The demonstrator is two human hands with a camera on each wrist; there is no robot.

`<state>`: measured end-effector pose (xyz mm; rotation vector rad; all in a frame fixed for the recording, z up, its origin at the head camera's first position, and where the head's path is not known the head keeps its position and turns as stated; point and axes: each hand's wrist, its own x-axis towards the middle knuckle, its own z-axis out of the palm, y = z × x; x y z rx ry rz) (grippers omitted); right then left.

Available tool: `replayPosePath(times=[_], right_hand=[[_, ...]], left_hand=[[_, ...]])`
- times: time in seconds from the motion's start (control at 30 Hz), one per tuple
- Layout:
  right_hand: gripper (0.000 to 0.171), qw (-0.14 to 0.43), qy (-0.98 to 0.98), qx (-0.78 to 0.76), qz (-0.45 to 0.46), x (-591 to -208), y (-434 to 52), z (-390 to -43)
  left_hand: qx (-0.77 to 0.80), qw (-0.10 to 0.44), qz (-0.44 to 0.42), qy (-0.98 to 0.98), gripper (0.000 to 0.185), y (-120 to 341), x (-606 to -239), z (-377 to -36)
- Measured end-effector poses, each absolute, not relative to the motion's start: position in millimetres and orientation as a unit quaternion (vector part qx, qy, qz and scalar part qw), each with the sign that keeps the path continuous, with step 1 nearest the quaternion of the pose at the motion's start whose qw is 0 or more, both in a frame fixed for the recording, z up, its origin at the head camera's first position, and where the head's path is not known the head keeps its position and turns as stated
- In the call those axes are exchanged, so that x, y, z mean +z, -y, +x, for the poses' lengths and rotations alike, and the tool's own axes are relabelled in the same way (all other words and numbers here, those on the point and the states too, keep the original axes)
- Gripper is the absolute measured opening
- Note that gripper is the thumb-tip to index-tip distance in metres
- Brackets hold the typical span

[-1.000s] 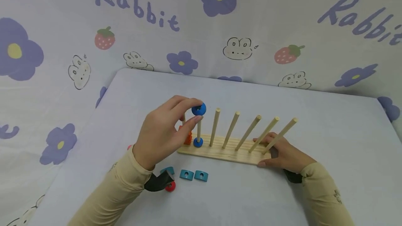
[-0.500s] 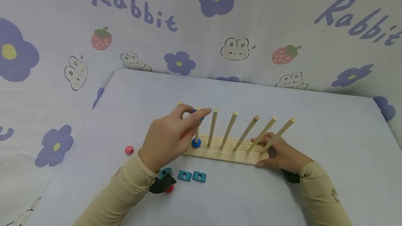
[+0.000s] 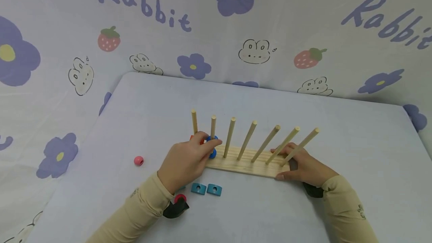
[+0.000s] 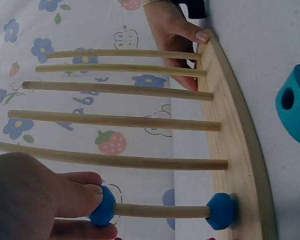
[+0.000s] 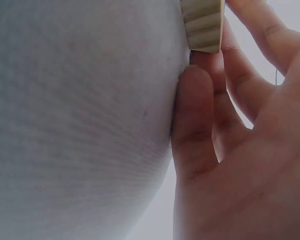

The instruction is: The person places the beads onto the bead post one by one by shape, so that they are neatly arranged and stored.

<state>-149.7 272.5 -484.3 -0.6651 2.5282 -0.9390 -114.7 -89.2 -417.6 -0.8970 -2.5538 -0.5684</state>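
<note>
— While the left hand (image 3: 183,162) hangs over the near left end of the wooden board (image 3: 248,165), what has it got hold of?

— It pinches a blue bead (image 4: 103,206) between thumb and curled fingers. The bead is threaded on the second peg (image 3: 213,126) from the board's left end, partway down, and a second blue bead (image 4: 221,211) sits at the foot of the same peg, touching the board.

— And the right hand (image 3: 302,166)?

— It holds the board's right end, thumb along the near edge and fingers curled over the top by the last two pegs. The wrist view shows the thumb pressed against the board's end.

— What else is on the board?

— Seven upright pegs in a row. Something orange (image 3: 191,137) shows at the first peg behind the left hand's fingers; it is mostly hidden.

— What lies off the board?

— Just in front of its left end are two teal blocks (image 3: 205,189) with holes, and a red ring (image 3: 180,198) by the left wrist. A pink bead (image 3: 138,160) lies well to the board's left.

— Any writing?

— The cloth (image 3: 303,21) behind the board reads "Rabbit" twice, among printed flowers, strawberries and rabbit faces.
</note>
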Motion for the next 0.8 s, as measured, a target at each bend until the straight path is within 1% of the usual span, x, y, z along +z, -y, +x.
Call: replayPosePath(times=[0.33, 0.63, 0.8], right_hand=[[0.068, 0.177, -0.894, -0.333, -0.24, -482, -273, -150], [0.07, 0.179, -0.893, -0.336, -0.238, -483, -273, -150], [0.07, 0.182, -0.893, -0.337, -0.239, -484, -274, -151]], left_hand=[[-0.141, 0.183, -0.317, 0.92, 0.023, 85, -436, -113], [-0.046, 0.153, -0.321, 0.934, 0.02, 80, -452, -112], [-0.033, 0.146, -0.323, 0.934, 0.016, 78, -459, -110]])
